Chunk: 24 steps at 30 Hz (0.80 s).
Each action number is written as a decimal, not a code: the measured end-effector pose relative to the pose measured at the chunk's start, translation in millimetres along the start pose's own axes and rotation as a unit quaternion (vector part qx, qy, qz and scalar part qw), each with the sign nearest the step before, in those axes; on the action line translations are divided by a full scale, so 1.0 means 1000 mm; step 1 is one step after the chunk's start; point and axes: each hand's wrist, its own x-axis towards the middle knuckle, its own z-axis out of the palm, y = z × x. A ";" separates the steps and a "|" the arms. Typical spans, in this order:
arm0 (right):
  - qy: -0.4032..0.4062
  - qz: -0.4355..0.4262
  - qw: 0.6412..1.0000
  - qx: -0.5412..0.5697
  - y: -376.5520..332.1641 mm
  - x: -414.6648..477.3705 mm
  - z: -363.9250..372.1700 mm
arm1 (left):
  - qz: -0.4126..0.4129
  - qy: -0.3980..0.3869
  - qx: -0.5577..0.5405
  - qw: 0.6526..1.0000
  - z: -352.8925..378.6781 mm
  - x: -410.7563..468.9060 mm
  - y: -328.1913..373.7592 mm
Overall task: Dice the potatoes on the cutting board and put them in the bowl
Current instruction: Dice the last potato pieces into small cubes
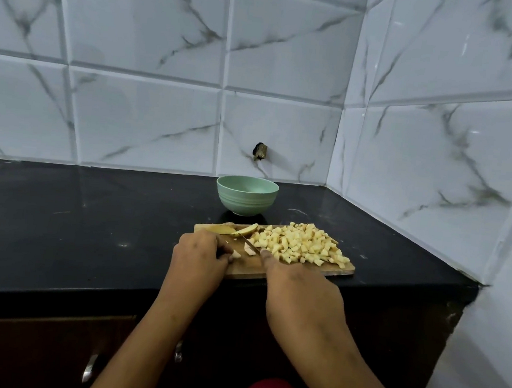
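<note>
A wooden cutting board [331,270] lies on the black counter. A heap of diced potato [298,242] covers its right half. Two uncut potato wedges [233,229] rest at its far left. My left hand [201,252] presses a small potato piece [236,254] onto the board. My right hand [299,287] grips a knife [249,243], blade pointing away to the left between the hands, its handle hidden in my fist. A pale green bowl [247,195] stands behind the board; its inside is hidden from here.
The black counter [91,226] runs left and ends at a tiled wall corner [335,157] on the right. Its front edge lies just below the board. Cabinet doors with metal handles [89,366] sit beneath.
</note>
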 end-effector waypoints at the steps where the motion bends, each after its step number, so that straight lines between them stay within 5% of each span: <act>1: 0.004 -0.002 1.000 0.007 0.002 -0.002 -0.002 | 0.001 0.005 -0.010 1.000 0.001 0.001 0.001; 24: 0.003 -0.007 0.999 0.037 0.000 0.000 0.009 | -0.024 -0.002 -0.080 0.997 -0.001 0.002 0.003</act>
